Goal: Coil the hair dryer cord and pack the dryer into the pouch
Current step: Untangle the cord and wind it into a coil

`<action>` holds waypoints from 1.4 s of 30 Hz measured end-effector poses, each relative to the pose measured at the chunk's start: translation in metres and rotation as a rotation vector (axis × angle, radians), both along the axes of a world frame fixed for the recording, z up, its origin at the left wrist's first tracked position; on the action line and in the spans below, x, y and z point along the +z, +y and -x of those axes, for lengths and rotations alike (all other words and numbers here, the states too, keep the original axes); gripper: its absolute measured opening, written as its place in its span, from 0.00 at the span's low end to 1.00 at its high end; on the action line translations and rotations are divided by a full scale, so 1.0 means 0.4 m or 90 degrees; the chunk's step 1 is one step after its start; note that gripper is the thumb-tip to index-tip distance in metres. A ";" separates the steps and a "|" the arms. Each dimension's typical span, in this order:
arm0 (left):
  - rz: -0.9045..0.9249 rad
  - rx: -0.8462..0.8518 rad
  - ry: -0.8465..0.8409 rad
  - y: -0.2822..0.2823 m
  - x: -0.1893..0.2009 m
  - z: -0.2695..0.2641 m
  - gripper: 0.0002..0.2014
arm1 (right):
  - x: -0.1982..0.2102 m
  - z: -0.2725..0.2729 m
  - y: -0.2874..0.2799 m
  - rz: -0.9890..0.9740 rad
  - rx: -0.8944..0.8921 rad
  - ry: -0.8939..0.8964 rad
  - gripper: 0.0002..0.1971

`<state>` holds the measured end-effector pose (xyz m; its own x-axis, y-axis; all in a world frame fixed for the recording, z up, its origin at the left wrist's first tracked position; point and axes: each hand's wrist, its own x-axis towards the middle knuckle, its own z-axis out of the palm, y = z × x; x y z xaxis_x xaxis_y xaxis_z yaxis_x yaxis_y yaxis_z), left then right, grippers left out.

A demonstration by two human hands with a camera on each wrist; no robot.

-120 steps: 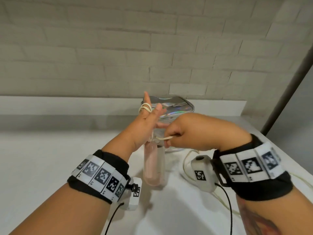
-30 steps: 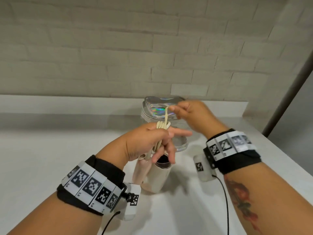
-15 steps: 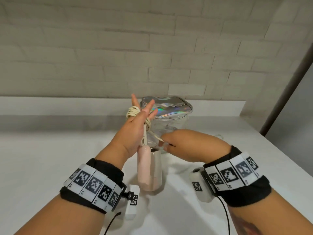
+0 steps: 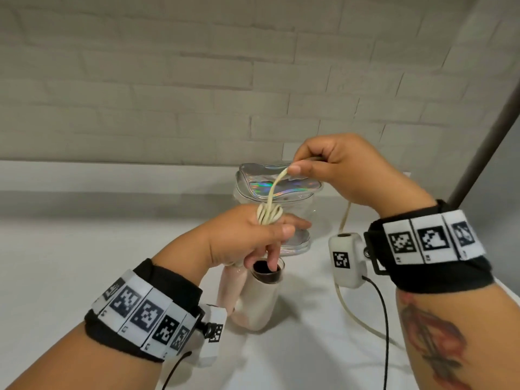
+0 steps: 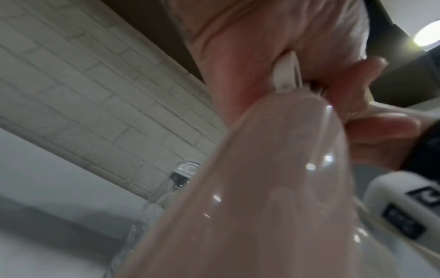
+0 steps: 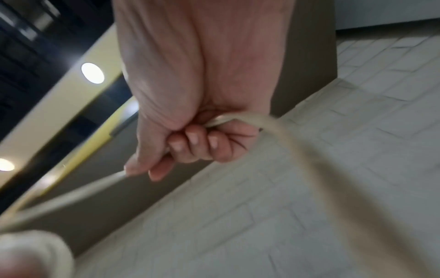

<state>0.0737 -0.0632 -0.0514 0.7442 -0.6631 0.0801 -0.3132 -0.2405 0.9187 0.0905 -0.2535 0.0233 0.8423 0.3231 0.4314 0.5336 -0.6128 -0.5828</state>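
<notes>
A pale pink hair dryer (image 4: 254,298) hangs upright over the white table under my left hand (image 4: 278,235); in the left wrist view its handle (image 5: 262,188) fills the frame. Several turns of its cream cord (image 4: 268,215) are wound round my left fingers. One strand rises from that coil to my right hand (image 4: 295,168), which pinches it between thumb and curled fingers above the left hand. In the right wrist view the cord (image 6: 281,131) passes through my right hand (image 6: 190,143) and trails down. The clear pouch (image 4: 278,187) with an iridescent top stands just behind both hands.
Loose cord (image 4: 351,313) runs over the white table (image 4: 84,263) at the right, under my right wrist. A brick wall (image 4: 168,80) with a low ledge closes the back. A dark post (image 4: 484,130) slants up at the far right by the table's edge.
My right hand has risen from beside the dryer to above my left hand, drawing the cord up over the coil. My left hand has tipped from fingers upward to fingers forward.
</notes>
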 end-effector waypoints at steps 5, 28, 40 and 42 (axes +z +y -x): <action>0.039 0.000 -0.011 -0.003 -0.014 -0.004 0.18 | -0.108 -0.061 0.012 -0.039 -0.049 0.084 0.07; 0.018 0.260 -0.066 0.018 -0.032 -0.059 0.29 | -0.067 0.081 0.045 0.301 0.170 0.118 0.06; 0.000 -0.016 0.046 0.025 -0.011 -0.014 0.20 | -0.092 -0.034 0.014 0.194 0.063 0.004 0.12; 0.032 -0.027 0.039 0.022 -0.019 -0.016 0.22 | -0.138 -0.051 0.025 0.159 0.065 0.037 0.13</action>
<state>0.0802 -0.0544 -0.0588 0.7202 -0.6902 0.0694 -0.2644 -0.1807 0.9473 0.1110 -0.2436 -0.0319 0.8211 0.4978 0.2792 0.5698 -0.6865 -0.4517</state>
